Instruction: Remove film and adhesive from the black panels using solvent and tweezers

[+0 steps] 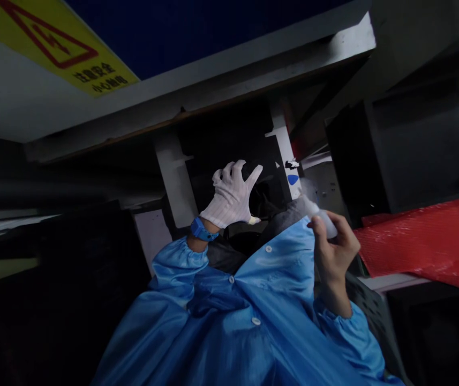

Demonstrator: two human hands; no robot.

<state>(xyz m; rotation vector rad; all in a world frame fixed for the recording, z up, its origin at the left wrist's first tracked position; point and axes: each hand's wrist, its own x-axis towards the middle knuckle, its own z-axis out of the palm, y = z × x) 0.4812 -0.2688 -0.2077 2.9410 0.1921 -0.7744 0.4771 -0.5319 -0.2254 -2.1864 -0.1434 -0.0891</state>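
Note:
My left hand [232, 197] wears a white glove and a blue wristband [202, 229]. Its fingers are spread and curved against a dark rounded object [258, 188] under the machine frame; the object is too dark to make out. My right hand [333, 253] is bare and closed around a small white bottle [321, 216], whose tip points up and to the left. Both sleeves and the front of my blue button-up coat [253, 300] fill the lower middle of the view.
A yellow warning sign [64, 48] with a red triangle sits on the white panel at top left. White frame posts [177, 182] stand behind my hands. A red bubble-wrap sheet [422, 241] lies on a shelf at right, below a dark box [406, 145].

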